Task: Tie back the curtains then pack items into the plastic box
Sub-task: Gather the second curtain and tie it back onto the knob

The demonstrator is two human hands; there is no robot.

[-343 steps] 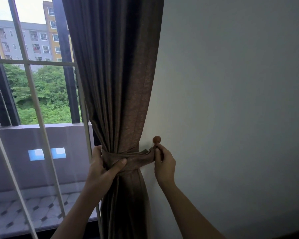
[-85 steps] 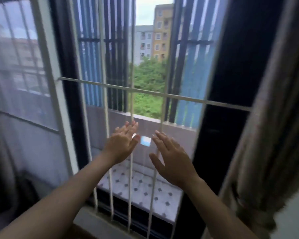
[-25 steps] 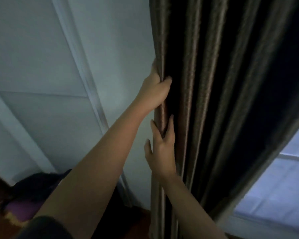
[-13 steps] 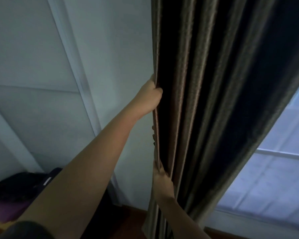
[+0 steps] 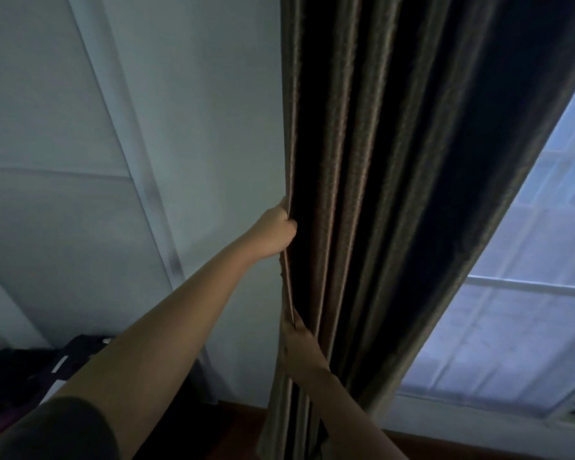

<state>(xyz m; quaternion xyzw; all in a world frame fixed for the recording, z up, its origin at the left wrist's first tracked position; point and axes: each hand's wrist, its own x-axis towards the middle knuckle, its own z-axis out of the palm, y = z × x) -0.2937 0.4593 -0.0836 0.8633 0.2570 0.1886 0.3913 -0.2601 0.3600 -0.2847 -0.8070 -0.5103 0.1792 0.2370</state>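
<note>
At lower centre the right hand [image 5: 297, 341] pinches the left edge of the curtain [image 5: 395, 194], thumb in front, fingers hidden behind the fold. Higher, at mid-frame, the left hand [image 5: 274, 232] curls round the same edge. The dark brown curtain hangs in loose folds from top centre to the floor, between the pale wall [image 5: 196, 111] on the left and the window [image 5: 512, 310] at lower right.

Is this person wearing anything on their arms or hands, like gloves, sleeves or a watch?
No gloves on the left hand or the right hand. Both forearms are uncovered, with no watch or bracelet showing. A dark short sleeve covers the left upper arm. The curtain hides the right hand's fingers, so rings there cannot be told.
</note>
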